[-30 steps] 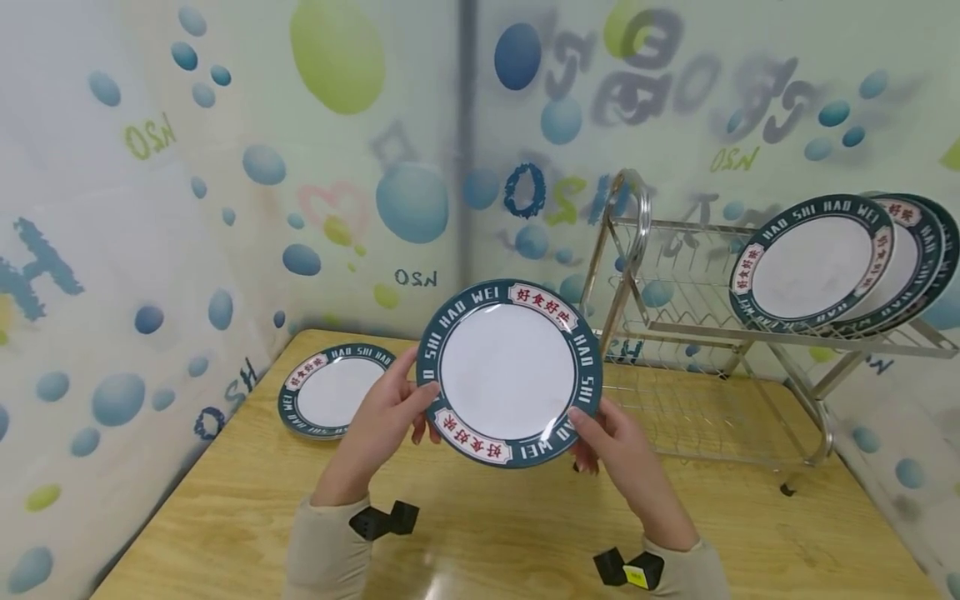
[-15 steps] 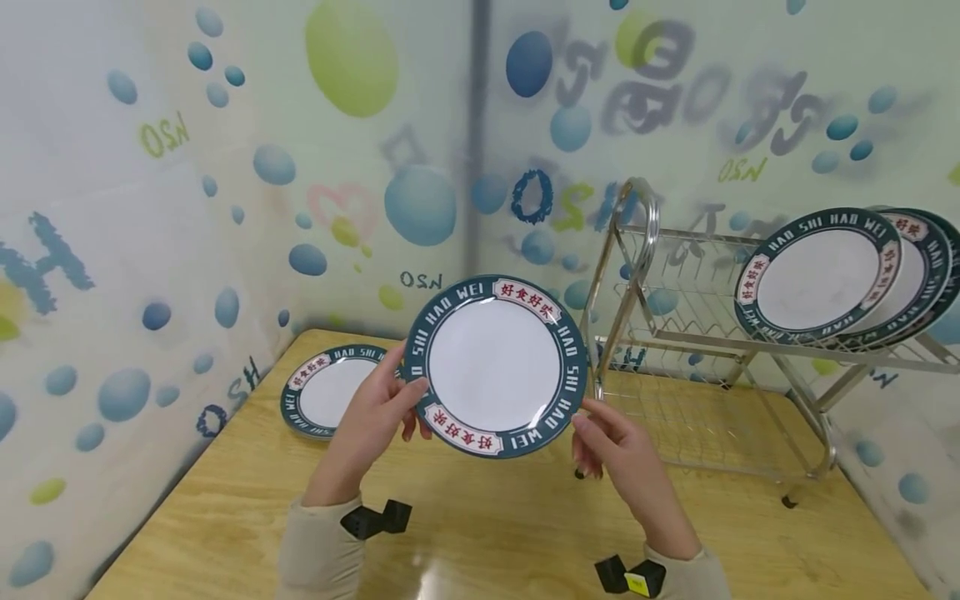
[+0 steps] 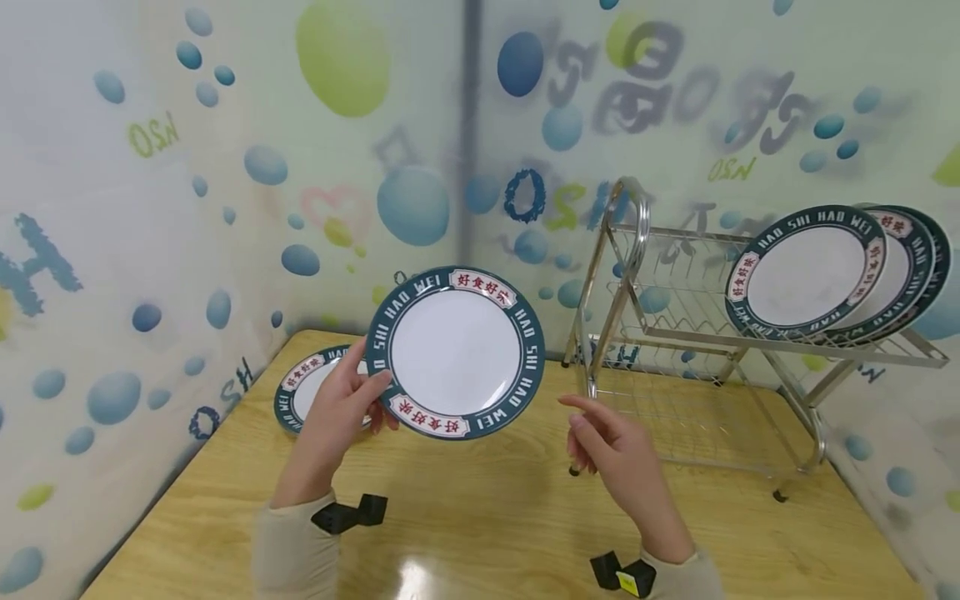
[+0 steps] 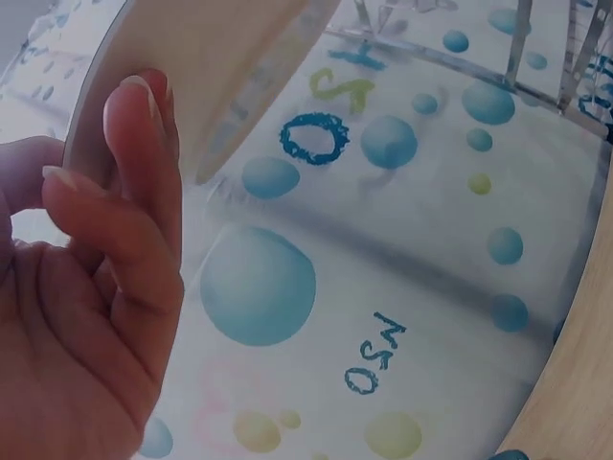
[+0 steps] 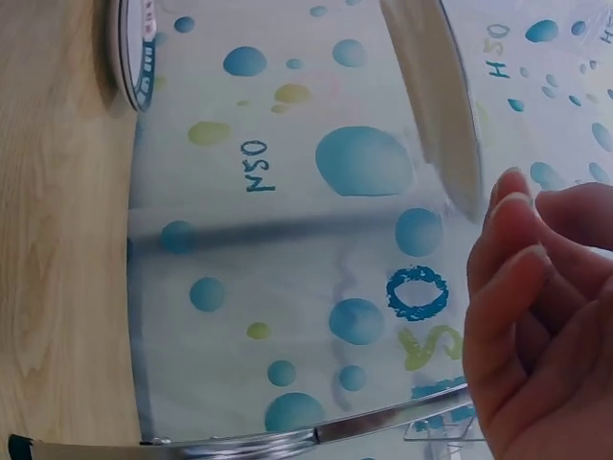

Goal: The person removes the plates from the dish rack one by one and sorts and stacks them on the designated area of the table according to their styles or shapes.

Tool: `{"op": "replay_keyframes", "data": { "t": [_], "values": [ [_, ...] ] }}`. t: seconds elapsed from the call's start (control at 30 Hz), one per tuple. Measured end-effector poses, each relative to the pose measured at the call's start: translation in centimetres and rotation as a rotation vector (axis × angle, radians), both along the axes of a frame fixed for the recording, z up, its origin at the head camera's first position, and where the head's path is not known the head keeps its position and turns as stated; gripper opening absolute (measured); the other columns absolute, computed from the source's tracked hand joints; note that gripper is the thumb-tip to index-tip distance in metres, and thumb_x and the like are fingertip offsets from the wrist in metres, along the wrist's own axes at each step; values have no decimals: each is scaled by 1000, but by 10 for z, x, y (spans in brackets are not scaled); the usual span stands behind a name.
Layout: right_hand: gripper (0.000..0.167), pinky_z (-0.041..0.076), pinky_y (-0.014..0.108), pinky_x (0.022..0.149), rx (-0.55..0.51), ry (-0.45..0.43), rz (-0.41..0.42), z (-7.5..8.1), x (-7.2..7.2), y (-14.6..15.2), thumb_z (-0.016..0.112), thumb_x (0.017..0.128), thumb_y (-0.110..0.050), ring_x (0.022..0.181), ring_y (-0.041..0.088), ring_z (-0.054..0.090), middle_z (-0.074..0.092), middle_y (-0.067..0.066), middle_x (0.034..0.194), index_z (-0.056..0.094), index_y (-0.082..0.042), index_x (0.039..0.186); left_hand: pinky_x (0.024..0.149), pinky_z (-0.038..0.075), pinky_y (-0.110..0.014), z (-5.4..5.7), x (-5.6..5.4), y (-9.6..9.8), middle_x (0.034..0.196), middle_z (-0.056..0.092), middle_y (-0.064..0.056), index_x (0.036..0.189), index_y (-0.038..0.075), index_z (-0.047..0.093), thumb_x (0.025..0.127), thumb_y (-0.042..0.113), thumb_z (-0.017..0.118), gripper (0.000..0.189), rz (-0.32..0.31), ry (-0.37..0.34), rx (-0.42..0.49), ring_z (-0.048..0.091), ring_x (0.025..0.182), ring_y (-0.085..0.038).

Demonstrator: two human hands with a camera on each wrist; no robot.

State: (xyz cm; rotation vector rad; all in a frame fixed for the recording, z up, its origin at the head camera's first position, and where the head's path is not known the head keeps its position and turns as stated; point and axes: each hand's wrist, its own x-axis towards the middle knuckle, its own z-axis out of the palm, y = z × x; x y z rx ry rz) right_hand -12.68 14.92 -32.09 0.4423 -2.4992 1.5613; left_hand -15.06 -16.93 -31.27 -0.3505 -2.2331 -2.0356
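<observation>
Plate [image 3: 456, 354], round, white in the well, dark green on the rim, held up over the near part of the table [image 3: 480, 517], face toward the head camera and tilted. Rim carries white capitals reading HAO SHI HAO WEI and two pale panels of red characters; a bright glint sits at lower right of the well. Left hand [image 3: 339, 408] grips it at the rim, thumb on the front. Left wrist view adds what the head view hides: curled fingers laid against a pale underside. Right hand [image 3: 611, 450] is apart from the plate, fingers loosely bent, index reaching out furthest. Right wrist view shows the held plate nearly edge-on, cream-backed, close to those fingertips in that angle; the head view makes the gap clear. Beyond the left hand, a second plate [image 3: 302, 395] of the same pattern lies face up on the table, partly covered; cannot tell whether others are beneath it. Right side, farther back: two-tier metal rack [image 3: 690, 336]. Upper tier bears at least three matching plates, leaning together at the right end, foremost one [image 3: 806, 267] overlapping the rest. Behind all, a pale wall [image 3: 427, 50] with blue and green spots.
</observation>
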Motion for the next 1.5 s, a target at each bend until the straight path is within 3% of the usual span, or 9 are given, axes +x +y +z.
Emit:
{"op": "replay_keyframes", "data": {
  "t": [0.13, 0.43, 0.7, 1.0, 1.13, 1.33, 1.5],
  "values": [
    [25, 47, 27, 52, 11, 54, -66, -7, -3, 3, 48, 92, -27, 58, 16, 55, 57, 0, 69, 58, -21, 114, 44, 43, -32, -4, -2, -8, 76, 65, -12, 136, 25, 29, 94, 24, 45, 45, 44, -9, -27, 57, 54, -31],
    [24, 47, 22, 67, -190, 160, -273, 2, -3, 26, 46, 93, -22, 72, 15, 58, 59, 5, 80, 58, -13, 112, 47, 45, -32, -7, -1, -18, 75, 65, -12, 135, 19, 29, 94, 29, 45, 46, 103, -21, -35, 56, 54, -29],
    [31, 43, 21, 79, -357, 407, -423, 15, 4, 52, 46, 93, -11, 87, 19, 57, 58, 14, 95, 50, -6, 123, 50, 47, -31, -12, -7, -24, 80, 64, -12, 134, 16, 30, 93, 33, 44, 47, 172, -71, -68, 58, 58, -29],
    [32, 39, 22, 87, -244, 483, -605, 27, 2, 76, 44, 93, -13, 101, 16, 52, 56, 7, 106, 49, -16, 125, 48, 45, -27, -16, -12, -36, 82, 63, -14, 138, 13, 23, 93, 38, 42, 55, 252, -123, -109, 59, 60, -27],
    [33, 35, 23, 92, -170, 487, -720, 39, 2, 87, 43, 93, -14, 108, 11, 47, 54, 0, 115, 48, -19, 125, 49, 44, -26, -18, -11, -42, 87, 63, -13, 138, 15, 23, 93, 39, 42, 54, 276, -152, -120, 60, 63, -25],
    [37, 26, 23, 100, -130, 503, -823, 61, 5, 112, 41, 93, -13, 119, 7, 40, 48, -3, 126, 44, -17, 129, 51, 42, -26, -19, -10, -48, 92, 63, -11, 139, 17, 21, 93, 41, 39, 55, 299, -210, -134, 62, 69, -24],
    [44, 21, 20, 102, -12, 423, -907, 71, 1, 139, 38, 92, -16, 123, 0, 33, 42, -8, 133, 34, -25, 135, 54, 40, -29, -21, -11, -52, 88, 65, -10, 141, 15, 16, 95, 39, 34, 54, 362, -266, -147, 63, 69, -22]
  ]
}}
